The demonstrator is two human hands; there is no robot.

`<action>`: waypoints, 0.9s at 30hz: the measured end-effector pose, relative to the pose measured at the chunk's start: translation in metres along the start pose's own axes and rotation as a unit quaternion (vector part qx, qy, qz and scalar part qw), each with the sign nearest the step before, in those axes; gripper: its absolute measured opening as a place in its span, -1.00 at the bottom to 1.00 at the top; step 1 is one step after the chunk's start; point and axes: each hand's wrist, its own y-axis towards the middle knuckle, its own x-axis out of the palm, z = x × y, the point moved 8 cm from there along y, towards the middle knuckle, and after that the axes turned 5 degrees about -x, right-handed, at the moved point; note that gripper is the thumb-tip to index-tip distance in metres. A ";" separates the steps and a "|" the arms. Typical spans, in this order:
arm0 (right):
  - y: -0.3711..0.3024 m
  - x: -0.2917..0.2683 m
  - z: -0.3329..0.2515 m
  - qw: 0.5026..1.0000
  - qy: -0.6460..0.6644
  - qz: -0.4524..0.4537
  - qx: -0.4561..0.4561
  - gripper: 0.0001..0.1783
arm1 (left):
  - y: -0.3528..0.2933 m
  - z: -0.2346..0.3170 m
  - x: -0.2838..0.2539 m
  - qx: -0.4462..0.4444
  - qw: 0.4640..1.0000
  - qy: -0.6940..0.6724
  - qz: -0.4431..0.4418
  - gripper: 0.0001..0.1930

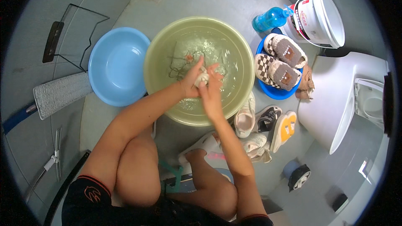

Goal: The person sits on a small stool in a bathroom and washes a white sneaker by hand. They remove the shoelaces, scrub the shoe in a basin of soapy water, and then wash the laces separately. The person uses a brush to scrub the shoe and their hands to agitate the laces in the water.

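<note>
Over the water of a large olive-green basin (155, 100), my two hands are pressed together around a small wadded off-white bundle (202, 78). Whether it is laces or cloth I cannot tell. My left hand (192, 80) closes on it from the left, fingers angled up. From the right, my right hand (212, 87) wraps it, fingers partly bent. Thin dark cords (176, 65) and a small orange-red patch (189, 57) show in the rippled water behind my hands.
A light blue basin (119, 67) adjoins on the left, near a grey mop pad (60, 94). Rightward are a blue tub (274, 93) with slippers (284, 54), a blue spray bottle (270, 19), a white bucket (314, 21), several shoes (268, 118) and a toilet (324, 96).
</note>
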 end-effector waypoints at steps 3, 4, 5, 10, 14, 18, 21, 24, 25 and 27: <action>-0.015 0.037 0.004 0.997 0.062 0.023 0.048 -0.33 | 0.002 0.008 -0.036 0.105 0.978 0.084 0.158 -0.36; -0.009 0.043 0.013 0.994 0.056 0.048 0.081 -0.32 | 0.006 -0.001 -0.044 0.109 0.980 0.092 0.139 -0.38; -0.002 0.045 0.024 0.990 0.049 0.073 0.114 -0.31 | 0.008 -0.013 -0.054 0.112 0.981 0.100 0.120 -0.39; 0.015 0.025 0.037 0.983 0.088 0.090 0.132 -0.41 | 0.010 -0.032 -0.057 0.070 0.994 0.039 0.076 -0.44; -0.007 0.043 -0.006 0.992 0.038 0.113 0.041 -0.46 | -0.011 0.003 -0.043 0.150 0.963 0.048 0.218 -0.45; 0.014 0.033 0.082 0.952 0.159 0.161 0.204 -0.49 | -0.004 -0.039 -0.049 0.051 0.984 0.057 0.158 -0.47; 0.001 0.038 0.064 0.957 0.178 0.184 0.134 -0.56 | -0.010 -0.026 -0.034 0.068 0.981 0.081 0.163 -0.40; -0.015 0.035 -0.038 0.986 0.062 0.146 0.055 -0.57 | -0.015 -0.002 -0.050 0.095 0.976 0.033 0.191 -0.34; -0.013 0.035 -0.033 0.987 0.066 0.133 0.057 -0.63 | -0.015 -0.003 -0.049 0.090 0.978 -0.016 0.186 -0.31; -0.008 0.028 -0.009 0.989 0.077 0.107 0.064 -0.74 | -0.024 -0.005 -0.035 0.085 0.985 -0.004 0.148 -0.19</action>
